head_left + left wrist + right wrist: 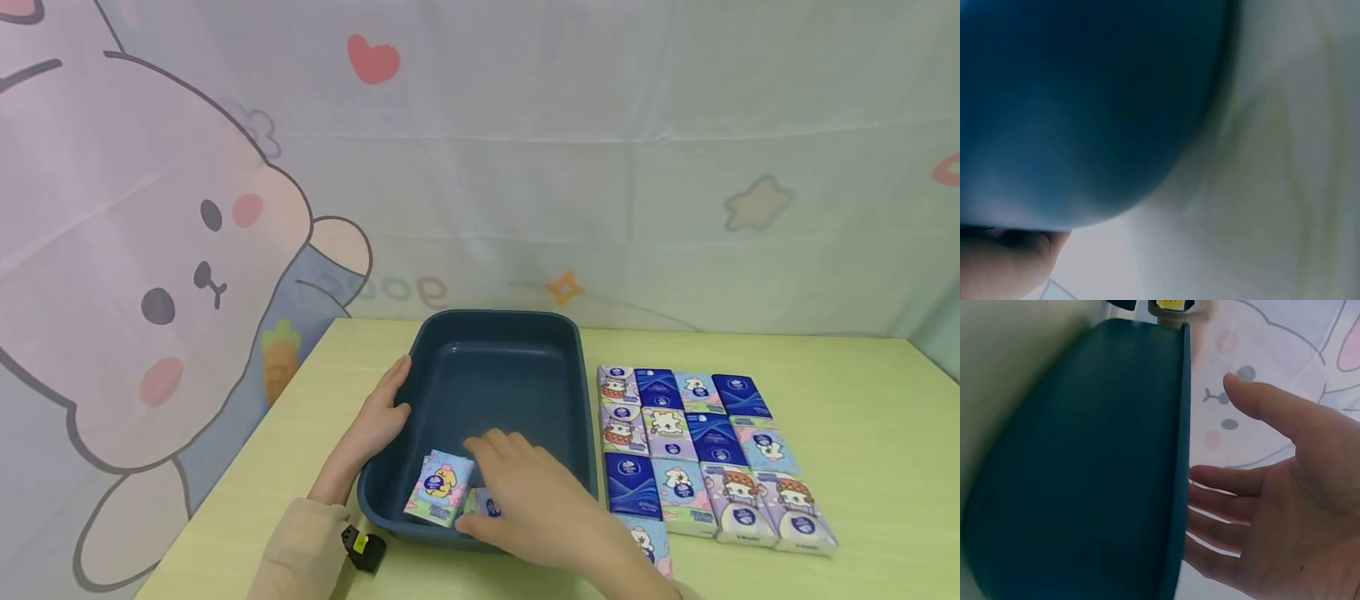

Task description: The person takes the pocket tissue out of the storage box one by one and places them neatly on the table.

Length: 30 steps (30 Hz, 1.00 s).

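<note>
A dark blue plastic tub (495, 400) stands on the table. My left hand (378, 421) rests against its left rim with fingers fairly straight; the left wrist view shows only part of that hand (1007, 265) beside the tub wall. In the near left corner of the tub lie tissue packs, the uppermost a pink and blue tissue pack (441, 487) with a yellow cartoon dog. Over the near end, my right hand (536, 500) partly covers another tissue pack (480, 502). In the right wrist view its fingers are extended, the thumb is apart, and it holds nothing.
Several tissue packs (690, 454), dark blue and cartoon-printed, lie in rows right of the tub. A pack (647, 537) at the near end is partly hidden by my right arm. A black device (365, 550) with a yellow label sits at my left wrist. A printed cloth (525, 208) hangs behind.
</note>
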Available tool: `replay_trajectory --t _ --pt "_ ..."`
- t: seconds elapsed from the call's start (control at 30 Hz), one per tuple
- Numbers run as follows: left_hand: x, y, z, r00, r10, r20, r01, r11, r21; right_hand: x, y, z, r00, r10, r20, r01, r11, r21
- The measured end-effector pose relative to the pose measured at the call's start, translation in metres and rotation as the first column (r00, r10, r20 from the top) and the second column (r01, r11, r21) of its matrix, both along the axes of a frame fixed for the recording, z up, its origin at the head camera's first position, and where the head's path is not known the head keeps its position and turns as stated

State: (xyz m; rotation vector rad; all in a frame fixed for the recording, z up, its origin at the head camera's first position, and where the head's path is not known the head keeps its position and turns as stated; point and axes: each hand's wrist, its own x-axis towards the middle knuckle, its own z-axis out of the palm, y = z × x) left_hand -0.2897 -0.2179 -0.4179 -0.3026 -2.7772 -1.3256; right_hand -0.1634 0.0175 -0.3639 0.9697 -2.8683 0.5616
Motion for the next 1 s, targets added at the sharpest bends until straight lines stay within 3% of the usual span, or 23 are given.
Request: replay_trajectory --t 0.27,0.5,0.77,1.0 --pt "0.000 -0.001 0.001 1.000 -0.002 0.012 0.002 1.000 -0.001 -0.007 -0.030 -0.010 0.997 -0.062 0.043 0.064 0.998 -0.027" --pt "-0.001 -0.003 -0.001 1.000 -0.014 0.004 0.014 1.000 -0.002 -0.013 -0.052 -0.018 0.996 -0.085 -0.024 0.086 0.996 0.023" --pt "-0.001 -0.002 -0.001 1.000 -0.018 0.010 0.018 1.000 0.001 -0.019 -0.056 -0.022 0.992 -0.115 -0.056 0.121 0.985 0.124" --pt "-0.001 -0.002 -0.002 1.000 -0.014 0.005 0.014 1.000 -0.004 -0.022 -0.054 -0.023 0.993 -0.108 -0.047 0.114 0.982 0.149"
